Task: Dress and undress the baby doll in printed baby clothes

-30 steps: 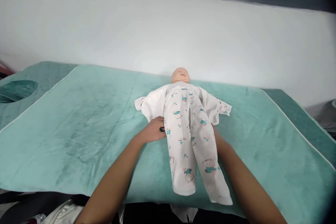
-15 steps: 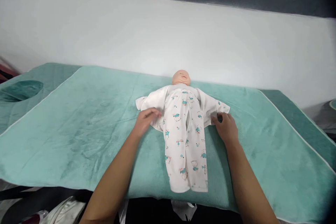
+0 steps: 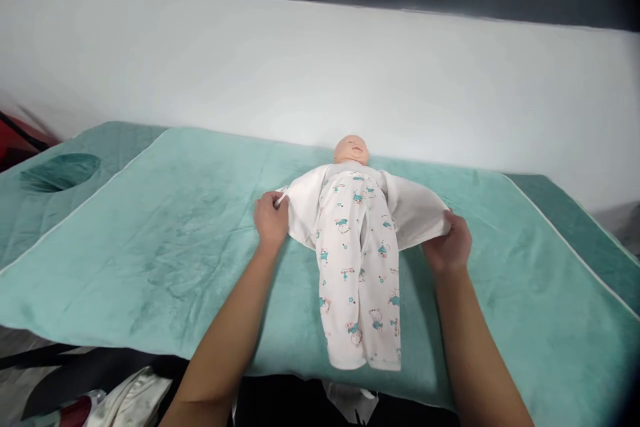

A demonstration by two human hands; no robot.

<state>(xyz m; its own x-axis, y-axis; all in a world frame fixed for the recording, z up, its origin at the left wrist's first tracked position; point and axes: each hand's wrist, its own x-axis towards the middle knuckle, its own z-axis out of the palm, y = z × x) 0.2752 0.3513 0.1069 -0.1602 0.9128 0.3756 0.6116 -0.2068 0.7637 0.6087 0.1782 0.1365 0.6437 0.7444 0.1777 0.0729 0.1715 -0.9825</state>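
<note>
A baby doll (image 3: 351,149) lies on its back, head toward the wall. White trousers (image 3: 347,267) with a teal cartoon print lie lengthwise over its body, legs toward me. Beneath them a white baby shirt (image 3: 415,207) spreads out to both sides, its plain inner side facing up. My left hand (image 3: 271,219) is closed in a pinch on the shirt's outer edge at the left. On the right side, my right hand (image 3: 450,240) pinches the opposite outer edge, which is pulled out taut. The doll's arms are hidden.
A green cover (image 3: 165,247) lies over the padded table, which has an oval hole (image 3: 63,172) at its left end. Behind it rises a white wall (image 3: 280,73). Below the front edge, at lower left, sits a bundle of pale cloth (image 3: 133,400).
Both hands have moved outward and taken hold of the shirt's edges. The shirt's right side is now stretched farther out, and its printed sleeve ends no longer show.
</note>
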